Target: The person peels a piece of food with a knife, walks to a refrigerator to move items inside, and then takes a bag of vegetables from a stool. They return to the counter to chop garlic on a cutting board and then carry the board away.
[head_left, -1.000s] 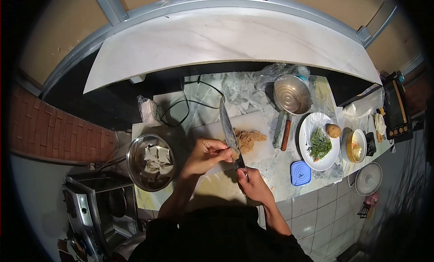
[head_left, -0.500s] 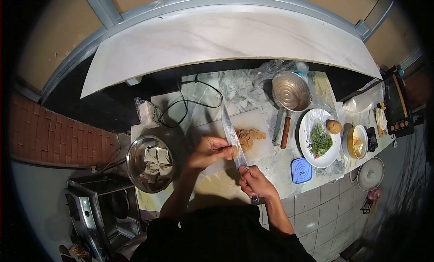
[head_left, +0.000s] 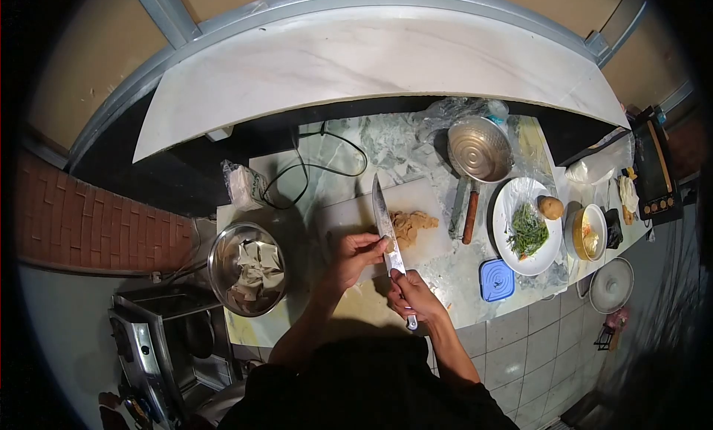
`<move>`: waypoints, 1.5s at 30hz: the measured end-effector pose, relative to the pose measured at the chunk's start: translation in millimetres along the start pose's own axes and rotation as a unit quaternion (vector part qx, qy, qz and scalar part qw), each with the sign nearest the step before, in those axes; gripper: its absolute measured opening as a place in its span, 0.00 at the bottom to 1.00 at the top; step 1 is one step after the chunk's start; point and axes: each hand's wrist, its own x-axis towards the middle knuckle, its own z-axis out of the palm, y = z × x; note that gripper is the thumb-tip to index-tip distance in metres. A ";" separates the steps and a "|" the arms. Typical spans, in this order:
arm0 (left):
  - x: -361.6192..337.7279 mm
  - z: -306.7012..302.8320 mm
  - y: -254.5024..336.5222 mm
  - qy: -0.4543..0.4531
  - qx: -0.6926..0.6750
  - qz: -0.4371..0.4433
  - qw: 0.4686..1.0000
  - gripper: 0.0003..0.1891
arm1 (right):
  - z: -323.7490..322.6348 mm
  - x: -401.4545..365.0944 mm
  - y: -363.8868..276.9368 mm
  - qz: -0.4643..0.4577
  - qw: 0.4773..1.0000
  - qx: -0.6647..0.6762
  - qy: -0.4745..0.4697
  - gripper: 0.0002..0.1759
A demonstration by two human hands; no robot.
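On my feed the bench (head_left: 408, 155) spans the middle of the frame, its stone top firm support. The pale cutting board (head_left: 345, 218) lies on it near the centre; it looks thin and stiff, best lifted by an edge.

Above the board, the kitchen knife (head_left: 382, 211) slants from centre toward lower centre, tip pointing up the frame. I judge it rigid and moderately heavy, the smeared blade likely slick, so the handle is the place to hold. The right hand (head_left: 414, 295) is wrapped around that handle, its butt showing below the fist. The left hand (head_left: 356, 259) has its thumb and fingers pinched on a small tan piece against the flat of the blade.

The brown slices (head_left: 414, 226) sit heaped on the board, just right of the blade. They look light, limp and perhaps damp; I'd scoop them from beneath. The small tan piece (head_left: 389, 243), too small to identify, should weigh almost nothing and tear easily; a gentle fingertip pinch suits it.
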 end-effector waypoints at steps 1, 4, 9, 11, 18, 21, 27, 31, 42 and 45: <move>1.1 -1.2 -3.8 0.010 -0.013 -0.003 1.000 0.08 | 0.8 2.0 1.0 -0.005 1.000 -0.023 0.012 0.21; 1.3 3.7 -13.1 0.031 -0.083 -0.001 0.996 0.08 | 3.0 6.4 5.2 -0.027 0.996 -0.069 0.051 0.21; -1.6 27.0 -19.4 0.086 -0.169 0.068 0.979 0.06 | 13.6 12.5 11.0 -0.077 0.983 -0.134 0.101 0.22; -1.0 27.0 -23.3 0.107 -0.167 0.090 0.976 0.06 | 18.1 14.1 10.5 -0.087 0.981 -0.139 0.108 0.22; -2.1 24.1 -25.3 0.070 -0.166 0.138 0.974 0.08 | 13.4 12.5 1.9 -0.019 0.996 0.086 0.015 0.22; -2.7 31.7 -11.5 0.089 -0.167 0.080 0.979 0.10 | 11.1 11.7 -0.8 -0.013 0.991 0.135 -0.005 0.20; 0.5 28.8 -24.0 0.104 -0.129 0.110 0.980 0.12 | 7.0 11.4 0.1 0.027 0.979 0.201 -0.019 0.19; 1.7 23.5 -38.7 0.200 0.055 0.181 0.961 0.12 | -0.9 17.1 4.0 0.049 0.954 0.279 -0.098 0.21; -0.4 31.1 -29.6 0.206 0.221 0.252 0.919 0.13 | -4.7 23.8 2.3 0.048 0.932 0.337 -0.126 0.22; 0.0 27.6 -30.8 0.204 0.252 0.236 0.916 0.12 | -7.1 25.0 4.8 0.047 0.925 0.352 -0.133 0.22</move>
